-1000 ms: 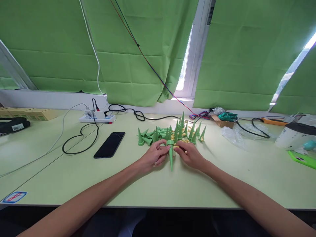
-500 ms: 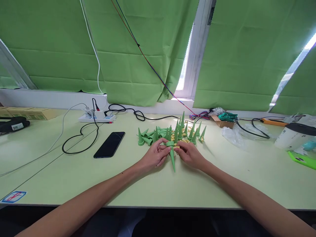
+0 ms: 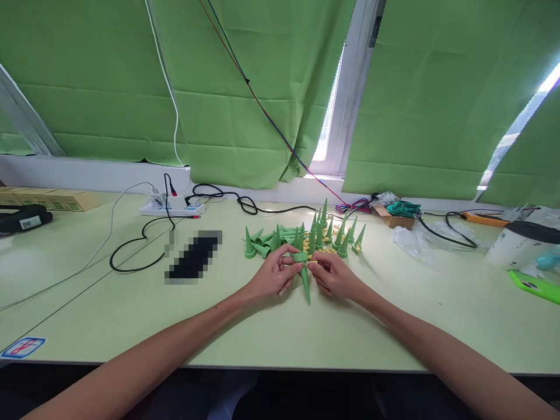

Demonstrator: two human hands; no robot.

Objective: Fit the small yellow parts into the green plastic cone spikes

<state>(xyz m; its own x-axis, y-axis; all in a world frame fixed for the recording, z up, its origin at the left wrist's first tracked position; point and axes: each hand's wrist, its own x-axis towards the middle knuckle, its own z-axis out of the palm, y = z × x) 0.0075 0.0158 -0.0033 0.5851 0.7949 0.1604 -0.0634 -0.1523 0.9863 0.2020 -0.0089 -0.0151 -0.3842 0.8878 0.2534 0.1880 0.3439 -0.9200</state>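
Note:
Between the fingers of my left hand is a green plastic spike, its wide collar up and its point slanting down toward me. My right hand pinches a small pale yellow piece against the side of the spike, just under the collar. Fingers hide part of both, so I cannot tell whether the piece is seated in the spike. Just behind my hands lies a heap of green spikes, several standing points up, with small yellow pieces scattered among them.
A blurred dark phone lies to the left. Behind it are a white power strip and black cables. To the right are a small cardboard box, plastic bags, a lidded cup and a bright green phone case.
The spike's collar has tipped slightly between my fingers, and the yellow piece has shifted a little at its side. Both hands stay in nearly the same place.

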